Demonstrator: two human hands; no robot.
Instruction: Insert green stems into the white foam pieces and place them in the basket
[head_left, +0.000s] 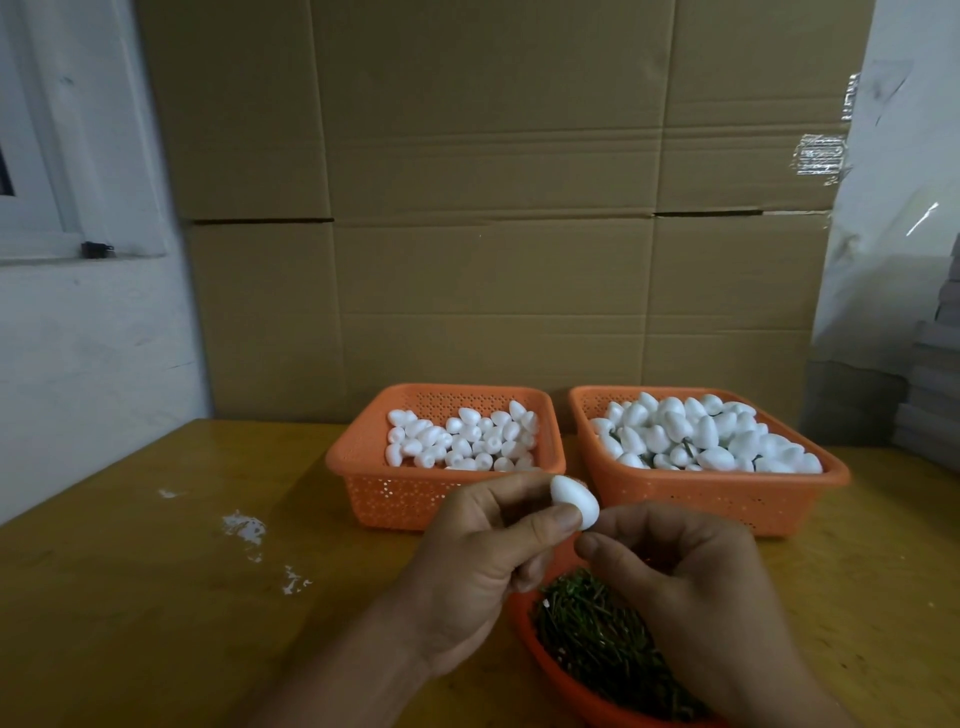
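Note:
My left hand (483, 561) pinches a white egg-shaped foam piece (574, 501) between thumb and fingers, above the table's near middle. My right hand (691, 587) is right beside it, fingers curled, thumb tip close under the foam piece; whether it holds a stem is hidden. Below both hands an orange tray (524, 623) holds several green stems (592, 634). Behind, the left orange basket (395, 488) holds plain foam pieces (462, 439). The right orange basket (727, 491) is piled with foam pieces (706, 434) that show green stems between them.
The yellow wooden table (156, 597) carries white foam crumbs (244, 527) at the left. A cardboard wall (493, 208) stands right behind the baskets. A white wall and window frame are at the left, and stacked grey items (930, 395) at the far right.

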